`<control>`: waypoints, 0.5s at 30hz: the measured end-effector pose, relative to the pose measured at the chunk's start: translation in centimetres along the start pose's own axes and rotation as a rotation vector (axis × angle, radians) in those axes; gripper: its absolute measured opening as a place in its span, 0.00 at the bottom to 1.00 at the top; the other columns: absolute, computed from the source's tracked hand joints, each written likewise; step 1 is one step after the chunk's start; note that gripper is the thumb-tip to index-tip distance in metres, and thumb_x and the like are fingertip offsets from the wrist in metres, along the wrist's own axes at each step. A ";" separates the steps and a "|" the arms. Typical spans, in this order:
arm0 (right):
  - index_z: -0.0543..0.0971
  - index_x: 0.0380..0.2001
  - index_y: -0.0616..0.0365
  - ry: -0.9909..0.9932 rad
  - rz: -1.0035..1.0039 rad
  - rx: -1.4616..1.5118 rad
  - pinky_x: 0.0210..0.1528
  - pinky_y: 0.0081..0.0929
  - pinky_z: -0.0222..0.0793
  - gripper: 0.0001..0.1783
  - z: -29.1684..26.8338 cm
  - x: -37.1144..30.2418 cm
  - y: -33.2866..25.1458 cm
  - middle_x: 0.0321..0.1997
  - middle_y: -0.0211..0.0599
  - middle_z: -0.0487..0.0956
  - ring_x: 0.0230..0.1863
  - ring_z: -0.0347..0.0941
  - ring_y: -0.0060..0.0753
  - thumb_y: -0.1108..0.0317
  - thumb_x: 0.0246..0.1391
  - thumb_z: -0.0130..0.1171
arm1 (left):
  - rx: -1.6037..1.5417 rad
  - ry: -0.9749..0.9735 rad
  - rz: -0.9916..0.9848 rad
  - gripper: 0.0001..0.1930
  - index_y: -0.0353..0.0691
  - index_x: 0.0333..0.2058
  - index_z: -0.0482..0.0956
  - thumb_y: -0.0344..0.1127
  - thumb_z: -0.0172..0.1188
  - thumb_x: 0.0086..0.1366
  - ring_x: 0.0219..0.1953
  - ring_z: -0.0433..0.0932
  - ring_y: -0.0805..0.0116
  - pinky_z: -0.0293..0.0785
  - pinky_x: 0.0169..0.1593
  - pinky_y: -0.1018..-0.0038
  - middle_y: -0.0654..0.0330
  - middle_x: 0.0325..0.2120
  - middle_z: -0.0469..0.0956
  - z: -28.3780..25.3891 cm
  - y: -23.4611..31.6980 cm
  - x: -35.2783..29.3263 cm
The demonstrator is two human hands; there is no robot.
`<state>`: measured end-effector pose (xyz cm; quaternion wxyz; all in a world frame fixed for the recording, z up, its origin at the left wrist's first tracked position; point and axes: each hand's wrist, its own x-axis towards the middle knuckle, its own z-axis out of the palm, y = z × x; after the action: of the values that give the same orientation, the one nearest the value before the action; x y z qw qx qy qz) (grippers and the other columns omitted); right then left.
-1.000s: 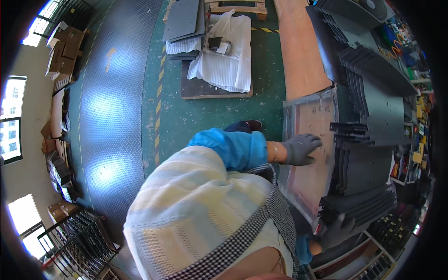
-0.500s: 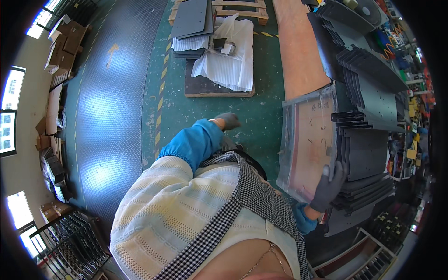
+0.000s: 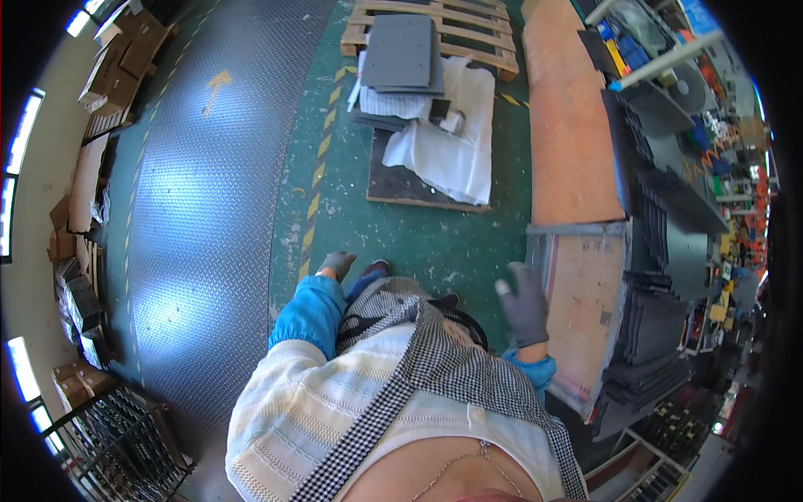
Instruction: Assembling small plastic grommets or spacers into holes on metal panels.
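Panels, grey (image 3: 397,50) | likely stiff, weighty; best held by opposite edges | right hand (image 3: 526,308): fingers extended, empty | left hand (image 3: 337,264): cannot tell

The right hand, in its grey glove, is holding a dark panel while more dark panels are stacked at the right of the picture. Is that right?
Not quite. The right hand holds no panel: the head view shows it empty and apart from the dark panels. The grey glove and the stacking at the right are as you say.
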<state>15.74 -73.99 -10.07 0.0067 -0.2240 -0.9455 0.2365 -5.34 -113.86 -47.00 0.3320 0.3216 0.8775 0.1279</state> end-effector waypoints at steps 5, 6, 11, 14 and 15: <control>0.76 0.55 0.57 -0.299 -0.116 0.023 0.60 0.45 0.71 0.25 2.7 2.0 -8.3 0.57 0.49 0.78 0.59 0.75 0.55 0.57 0.58 0.64 | -0.182 -0.211 -0.395 0.20 0.48 0.60 0.77 0.42 0.50 0.74 0.59 0.77 0.45 0.74 0.61 0.59 0.46 0.53 0.80 0.2 -5.0 -6.7; 0.76 0.55 0.57 -0.309 -0.087 -0.030 0.60 0.45 0.71 0.25 3.6 1.9 -7.8 0.58 0.50 0.78 0.58 0.75 0.55 0.56 0.57 0.64 | -0.239 -0.240 -0.471 0.20 0.49 0.59 0.78 0.45 0.49 0.74 0.60 0.76 0.44 0.72 0.62 0.58 0.47 0.55 0.79 -0.7 -5.0 -7.2; 0.77 0.57 0.56 -0.500 0.047 -0.219 0.61 0.45 0.70 0.28 6.7 0.0 -5.4 0.59 0.47 0.78 0.59 0.75 0.53 0.52 0.57 0.63 | -0.560 -0.223 -0.689 0.21 0.49 0.56 0.80 0.49 0.50 0.72 0.61 0.75 0.44 0.70 0.64 0.58 0.48 0.59 0.77 -3.7 -3.6 -8.1; 0.76 0.58 0.54 -0.619 0.121 -0.282 0.62 0.44 0.69 0.29 8.4 -1.2 -4.6 0.60 0.45 0.78 0.60 0.74 0.52 0.50 0.57 0.62 | -0.644 -0.199 -0.621 0.21 0.48 0.55 0.81 0.49 0.51 0.71 0.61 0.74 0.44 0.71 0.63 0.58 0.47 0.58 0.77 -3.2 -3.1 -6.6; 0.76 0.58 0.54 -0.612 0.136 -0.287 0.62 0.44 0.69 0.29 8.9 -1.7 -4.6 0.60 0.45 0.78 0.60 0.74 0.52 0.50 0.57 0.62 | -0.684 -0.171 -0.536 0.23 0.41 0.54 0.82 0.50 0.54 0.70 0.57 0.78 0.46 0.73 0.58 0.60 0.46 0.55 0.80 -3.2 -2.7 -5.9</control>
<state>14.23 -82.29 -15.75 -0.3244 -0.2039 -0.9102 0.1572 -5.42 -119.80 -42.87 0.5120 -0.0364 0.8066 0.2931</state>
